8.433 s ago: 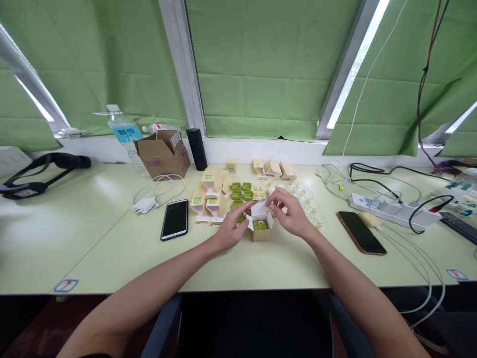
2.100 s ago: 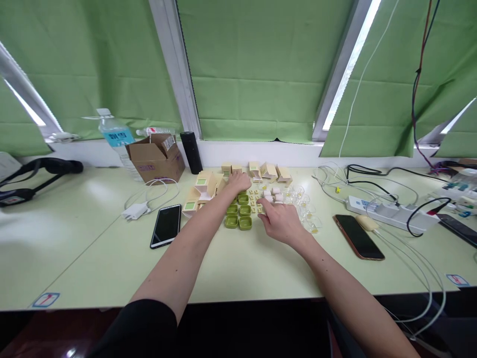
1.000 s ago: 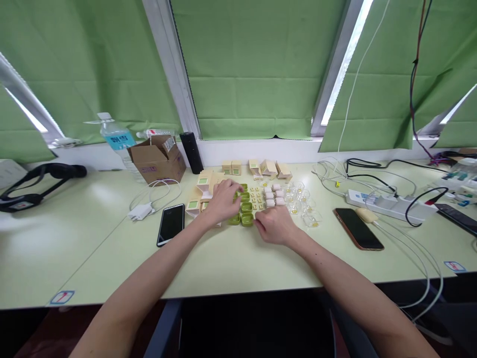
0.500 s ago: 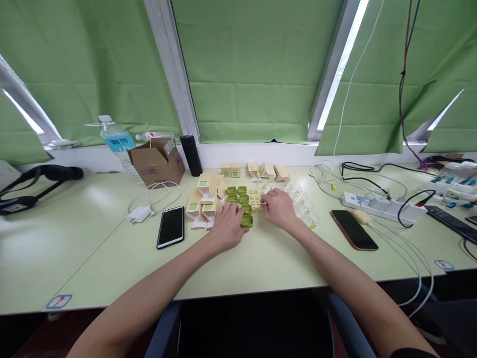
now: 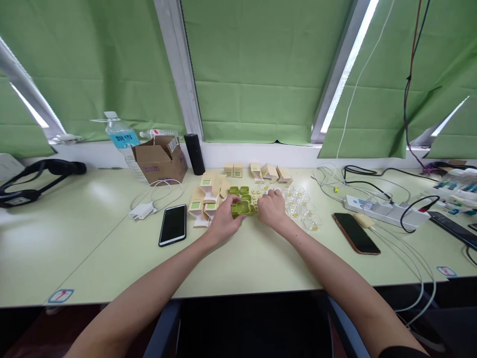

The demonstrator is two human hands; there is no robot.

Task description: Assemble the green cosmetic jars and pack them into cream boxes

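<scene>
Gripping: left hand half-closed on edges of tray, above other trays; likely so its top stays unblocked.
Right hand: fingers bunched beside yellow bits; can't tell if holding any.

The person's left hand grips a small green tub over the pale table, while the right hand is curled beside tiny yellow pieces, near clear plastic cups.
</scene>
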